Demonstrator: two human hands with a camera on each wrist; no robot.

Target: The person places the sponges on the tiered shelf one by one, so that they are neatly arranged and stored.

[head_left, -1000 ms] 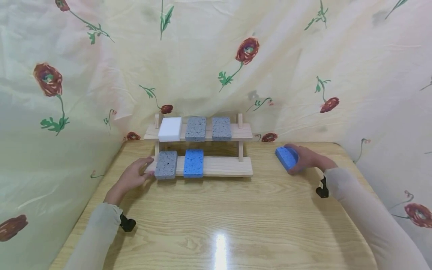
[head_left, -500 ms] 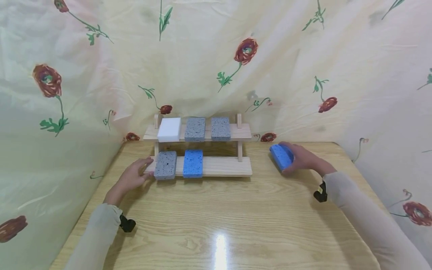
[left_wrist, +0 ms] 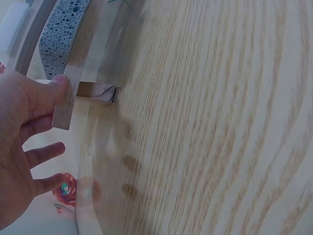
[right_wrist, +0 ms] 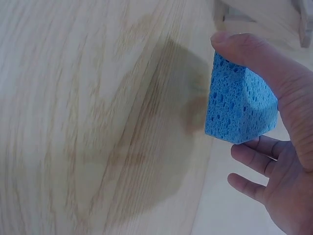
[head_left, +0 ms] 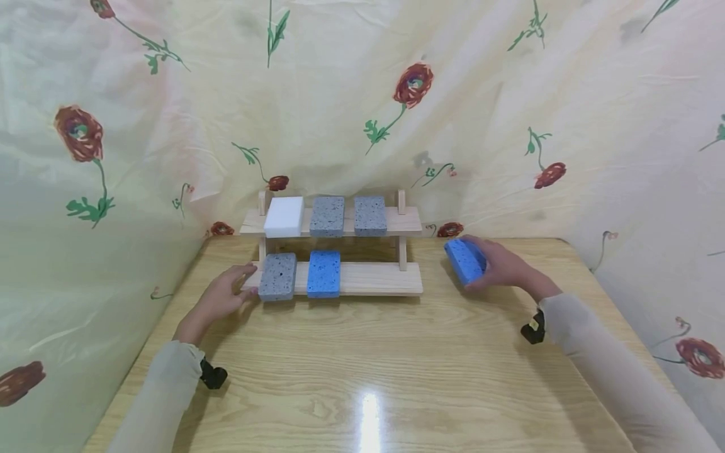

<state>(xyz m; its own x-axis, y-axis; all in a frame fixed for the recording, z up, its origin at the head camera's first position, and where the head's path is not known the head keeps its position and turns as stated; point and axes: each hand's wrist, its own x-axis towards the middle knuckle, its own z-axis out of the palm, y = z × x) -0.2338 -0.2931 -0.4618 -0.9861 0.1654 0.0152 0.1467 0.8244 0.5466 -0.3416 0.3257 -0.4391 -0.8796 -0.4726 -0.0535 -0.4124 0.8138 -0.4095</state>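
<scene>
My right hand [head_left: 498,264] grips a blue sponge [head_left: 466,261] to the right of a two-tier wooden shelf [head_left: 382,279]. In the right wrist view the thumb and fingers pinch the sponge [right_wrist: 239,103] above the table. My left hand [head_left: 222,292] holds the left end of the lower tier; the left wrist view shows the thumb on the board's face [left_wrist: 67,105]. On the lower tier sit a grey sponge [head_left: 278,277] and another blue sponge [head_left: 324,274]. A white sponge [head_left: 285,217] and two grey sponges, left [head_left: 327,216] and right [head_left: 370,216], lie on the upper tier.
The wooden table [head_left: 317,365] runs toward me in front of the shelf. A flower-patterned cloth [head_left: 340,113] hangs behind it and along both sides. Bare board shows on the lower tier right of its blue sponge.
My right hand has moved left with the blue sponge, toward the shelf. The left hand stays at the shelf's end, and the sponges on the tiers have not moved.
</scene>
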